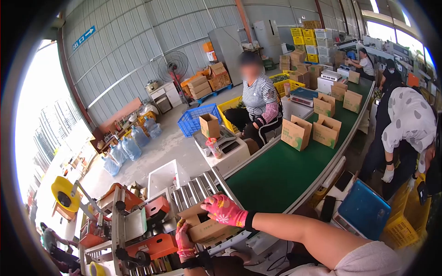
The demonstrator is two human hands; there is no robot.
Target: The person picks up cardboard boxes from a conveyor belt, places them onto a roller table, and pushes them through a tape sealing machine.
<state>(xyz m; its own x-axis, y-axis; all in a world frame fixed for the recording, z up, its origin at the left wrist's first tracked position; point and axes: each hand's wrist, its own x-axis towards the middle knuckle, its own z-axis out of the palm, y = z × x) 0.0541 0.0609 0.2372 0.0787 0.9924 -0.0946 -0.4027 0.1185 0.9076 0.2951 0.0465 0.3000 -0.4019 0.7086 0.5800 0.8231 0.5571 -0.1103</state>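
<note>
Head view: right hand [224, 210] clasps box [208, 231] from above, left hand [184, 240] grips its side.

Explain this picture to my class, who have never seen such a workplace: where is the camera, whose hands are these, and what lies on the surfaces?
The single picture comes from a camera worn on a worker's head, looking down at their own hands. The left hand and right hand, in pink flowered gloves, hold a cardboard box on metal rollers beside an orange machine. Further along, a green belt carries open boxes. Other people work alongside it.
</note>
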